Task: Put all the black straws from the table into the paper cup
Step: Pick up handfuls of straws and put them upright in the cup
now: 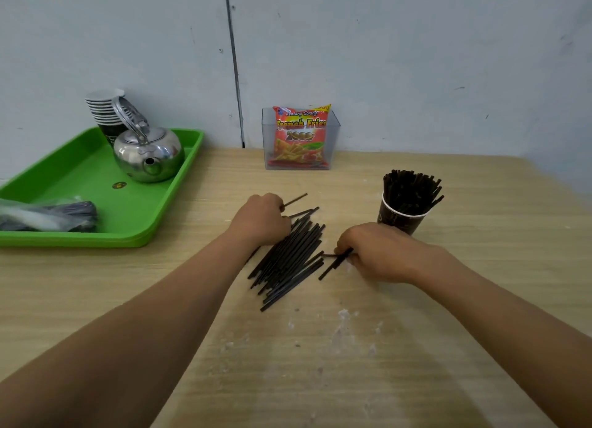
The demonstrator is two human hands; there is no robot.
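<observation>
A pile of black straws (288,258) lies on the wooden table (320,363) between my hands. My left hand (261,218) rests on the pile's far left end, fingers closed on a straw or two that stick out toward the back. My right hand (381,251) sits just right of the pile, pinching a black straw (334,264) that slants down to the left. Behind my right hand stands a dark paper cup (400,218), upright and packed with several black straws.
A green tray (96,197) at the left holds a steel kettle (147,154), a stack of paper cups (104,110) and a plastic bag of dark items (48,214). A clear box with a snack packet (301,138) stands against the wall.
</observation>
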